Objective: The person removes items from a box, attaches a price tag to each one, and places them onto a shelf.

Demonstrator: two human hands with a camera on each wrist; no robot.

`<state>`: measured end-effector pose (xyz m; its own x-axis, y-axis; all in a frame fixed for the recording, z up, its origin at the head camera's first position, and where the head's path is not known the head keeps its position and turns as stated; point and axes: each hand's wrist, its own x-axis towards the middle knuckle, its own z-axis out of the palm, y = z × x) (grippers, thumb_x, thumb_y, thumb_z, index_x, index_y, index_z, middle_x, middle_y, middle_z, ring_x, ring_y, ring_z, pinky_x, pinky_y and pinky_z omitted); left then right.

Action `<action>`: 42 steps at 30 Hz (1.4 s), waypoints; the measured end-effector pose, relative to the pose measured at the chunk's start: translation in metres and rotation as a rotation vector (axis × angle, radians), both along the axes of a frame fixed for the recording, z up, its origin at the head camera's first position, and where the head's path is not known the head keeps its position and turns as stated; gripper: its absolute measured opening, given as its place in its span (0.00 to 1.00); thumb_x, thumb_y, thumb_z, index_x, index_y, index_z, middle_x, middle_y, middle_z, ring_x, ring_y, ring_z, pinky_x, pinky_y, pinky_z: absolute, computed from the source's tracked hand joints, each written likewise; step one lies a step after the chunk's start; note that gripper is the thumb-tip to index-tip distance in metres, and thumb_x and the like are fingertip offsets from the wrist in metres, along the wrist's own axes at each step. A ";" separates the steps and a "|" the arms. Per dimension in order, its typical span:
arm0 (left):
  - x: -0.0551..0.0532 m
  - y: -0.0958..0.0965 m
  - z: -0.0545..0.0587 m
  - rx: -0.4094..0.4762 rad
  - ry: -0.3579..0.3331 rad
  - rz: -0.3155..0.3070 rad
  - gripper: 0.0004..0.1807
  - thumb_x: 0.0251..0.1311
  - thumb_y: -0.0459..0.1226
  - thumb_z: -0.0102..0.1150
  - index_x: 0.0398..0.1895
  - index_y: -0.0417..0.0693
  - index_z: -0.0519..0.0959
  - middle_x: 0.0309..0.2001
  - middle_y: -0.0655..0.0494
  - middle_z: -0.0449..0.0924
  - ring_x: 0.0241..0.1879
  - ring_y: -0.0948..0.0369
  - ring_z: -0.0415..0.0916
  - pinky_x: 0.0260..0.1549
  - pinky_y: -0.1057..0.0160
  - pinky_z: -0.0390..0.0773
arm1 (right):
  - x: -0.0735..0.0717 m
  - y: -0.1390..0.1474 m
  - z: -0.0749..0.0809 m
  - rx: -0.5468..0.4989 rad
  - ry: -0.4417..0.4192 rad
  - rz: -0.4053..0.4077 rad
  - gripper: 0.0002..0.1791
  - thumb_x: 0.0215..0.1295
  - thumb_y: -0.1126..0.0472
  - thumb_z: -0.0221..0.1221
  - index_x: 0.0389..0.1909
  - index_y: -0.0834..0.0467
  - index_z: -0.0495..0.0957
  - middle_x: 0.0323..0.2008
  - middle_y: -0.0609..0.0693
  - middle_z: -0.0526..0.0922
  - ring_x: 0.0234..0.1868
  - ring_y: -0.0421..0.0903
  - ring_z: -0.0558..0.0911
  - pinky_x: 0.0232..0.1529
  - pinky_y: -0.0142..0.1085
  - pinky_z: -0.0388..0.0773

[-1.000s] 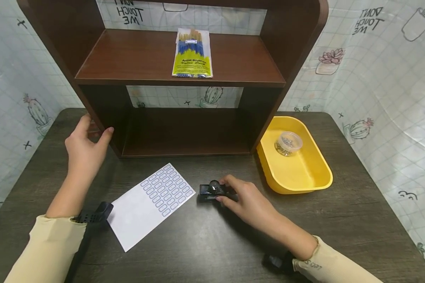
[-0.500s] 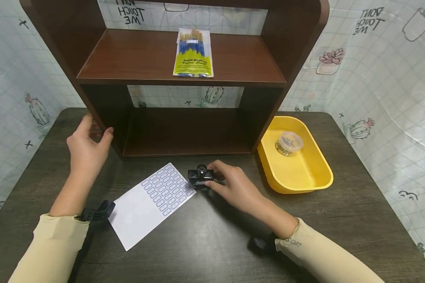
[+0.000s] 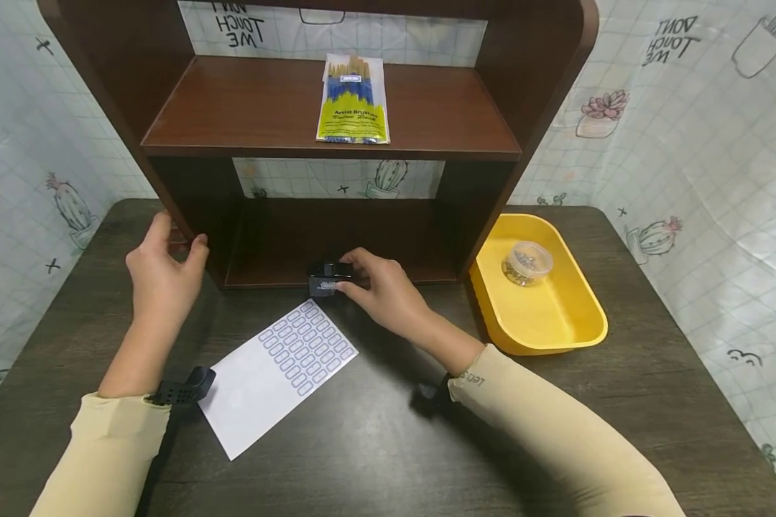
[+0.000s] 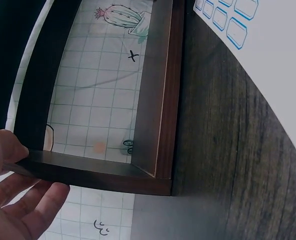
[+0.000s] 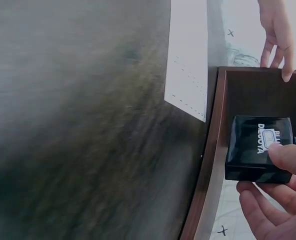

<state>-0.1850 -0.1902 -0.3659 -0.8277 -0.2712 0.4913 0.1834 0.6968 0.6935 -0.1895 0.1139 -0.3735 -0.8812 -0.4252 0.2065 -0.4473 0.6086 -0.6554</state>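
Observation:
My right hand (image 3: 388,291) pinches a small black perfume bottle (image 3: 322,287) at the front of the dark brown shelf unit's (image 3: 336,150) lower compartment. In the right wrist view, the glossy square bottle (image 5: 245,145) shows white lettering and a small label partly under my thumb; fingers support it from the other side. My left hand (image 3: 164,280) grips the shelf's left side panel, thumb by the front edge and fingers on the outer side. The left wrist view shows that panel (image 4: 93,172) between thumb and fingers.
A white sheet of blue-bordered labels (image 3: 252,398) lies on the dark table (image 3: 362,459) before the shelf. On the upper shelf lies a pack of artist brushes (image 3: 352,108). A yellow tray (image 3: 543,323) holding a clear round tub (image 3: 527,263) stands to the right.
My right hand has carried the perfume bottle left and forward, from beside the label sheet to the shelf's lower front edge, and the bottle has turned. My left hand stays on the panel.

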 end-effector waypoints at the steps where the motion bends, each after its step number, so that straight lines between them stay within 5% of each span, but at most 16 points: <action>1: 0.000 0.000 0.000 -0.001 -0.002 0.000 0.16 0.71 0.33 0.59 0.59 0.38 0.78 0.47 0.34 0.87 0.44 0.38 0.85 0.34 0.85 0.62 | -0.003 -0.003 0.000 -0.001 0.002 -0.002 0.20 0.71 0.60 0.67 0.59 0.61 0.78 0.50 0.57 0.88 0.51 0.51 0.89 0.55 0.43 0.86; 18: 0.001 -0.001 -0.002 -0.001 -0.021 0.007 0.16 0.71 0.34 0.59 0.60 0.39 0.77 0.47 0.34 0.87 0.44 0.38 0.86 0.32 0.86 0.60 | -0.030 -0.039 -0.006 0.037 -0.071 -0.064 0.23 0.74 0.57 0.64 0.66 0.60 0.76 0.59 0.60 0.85 0.54 0.53 0.86 0.54 0.46 0.85; 37: 0.001 -0.001 0.002 -0.039 -0.027 0.000 0.17 0.73 0.34 0.58 0.61 0.39 0.76 0.50 0.34 0.86 0.46 0.39 0.85 0.30 0.88 0.59 | -0.030 -0.049 -0.007 0.074 -0.080 -0.048 0.26 0.74 0.57 0.63 0.68 0.60 0.72 0.60 0.62 0.83 0.52 0.52 0.87 0.49 0.45 0.85; 42: 0.001 -0.001 0.001 -0.031 -0.031 0.000 0.17 0.73 0.34 0.58 0.61 0.39 0.76 0.50 0.34 0.86 0.46 0.39 0.85 0.29 0.88 0.59 | -0.026 -0.046 -0.006 0.134 -0.098 -0.043 0.33 0.75 0.51 0.63 0.74 0.59 0.65 0.67 0.61 0.80 0.62 0.54 0.84 0.59 0.48 0.84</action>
